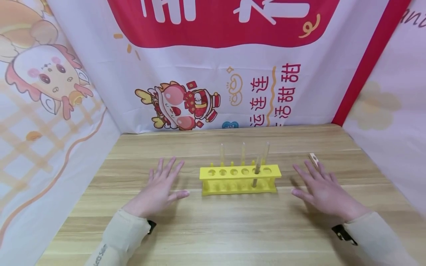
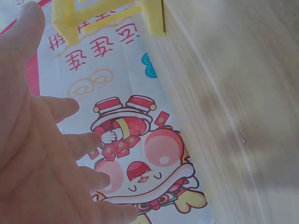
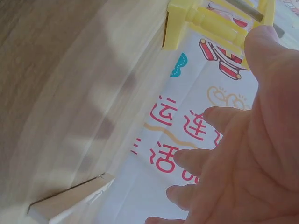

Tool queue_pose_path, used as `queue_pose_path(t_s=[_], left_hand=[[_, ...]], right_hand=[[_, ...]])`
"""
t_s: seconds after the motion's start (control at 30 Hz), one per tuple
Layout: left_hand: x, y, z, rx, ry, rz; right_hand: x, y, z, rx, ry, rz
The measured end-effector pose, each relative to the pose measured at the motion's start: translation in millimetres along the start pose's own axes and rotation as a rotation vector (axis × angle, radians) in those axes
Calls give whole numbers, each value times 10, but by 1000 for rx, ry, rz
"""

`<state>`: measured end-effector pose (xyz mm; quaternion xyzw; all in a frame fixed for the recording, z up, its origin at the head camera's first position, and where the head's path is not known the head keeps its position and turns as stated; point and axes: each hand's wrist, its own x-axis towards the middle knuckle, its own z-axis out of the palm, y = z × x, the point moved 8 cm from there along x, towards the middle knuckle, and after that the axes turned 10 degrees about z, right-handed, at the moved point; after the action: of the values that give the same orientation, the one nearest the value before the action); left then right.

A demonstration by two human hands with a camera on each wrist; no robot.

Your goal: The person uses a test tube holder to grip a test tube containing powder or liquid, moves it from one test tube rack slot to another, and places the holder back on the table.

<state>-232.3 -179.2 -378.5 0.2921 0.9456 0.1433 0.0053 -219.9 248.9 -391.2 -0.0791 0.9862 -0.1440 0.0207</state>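
Note:
A yellow test tube rack (image 1: 240, 172) stands on the table between the two hands. Three clear test tubes (image 1: 243, 153) rise upside down or upright along its back row; which way up I cannot tell. Another test tube (image 1: 256, 175), greyish inside, leans slightly in a front hole near the right end. To the rack's left, the left hand (image 1: 156, 194) hovers or rests with fingers spread, holding nothing. On the other side the right hand (image 1: 324, 194) is likewise spread and bare. Just beyond its fingertips lies a small pale wooden piece (image 3: 70, 199) with a dark spot on top.
The wood-grain table (image 1: 213, 232) meets a printed cloth backdrop (image 1: 206, 62) at its far edge. More printed cloth hangs at the left (image 1: 43, 122) and right (image 1: 392, 96). Black straps (image 1: 344, 234) show at both wrists, below pale sleeves.

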Motion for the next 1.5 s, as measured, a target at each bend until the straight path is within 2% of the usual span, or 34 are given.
queue_pose_path(t_s=[0.07,0.17,0.27,0.43,0.57,0.73,0.87,1.13,1.33,1.5], left_hand=[[13,-11,2,-10,-1,1],[48,-35,21,-77,1,-3],[99,-65,38,-183,25,-1],[215,-117,69,-411,72,-11],[323,-116,93,-588,94,-55],[429,-120,176,-728,105,-103],[486,-128,308,-822,81,-119],[575,-110,480,-868,33,-142],[654,-65,549,-927,18,-124],[695,-44,622,-912,-2,-115]], right_hand=[[12,27,-22,1,4,3],[31,96,-57,12,8,11],[62,195,-93,30,19,24],[177,439,-158,-15,64,53],[275,673,-181,-3,24,115],[331,927,-145,-8,-52,213],[366,1020,-122,-38,-44,225],[443,1030,-75,-56,-50,209],[475,993,-73,-77,-69,220],[490,961,-89,-78,-64,238]])
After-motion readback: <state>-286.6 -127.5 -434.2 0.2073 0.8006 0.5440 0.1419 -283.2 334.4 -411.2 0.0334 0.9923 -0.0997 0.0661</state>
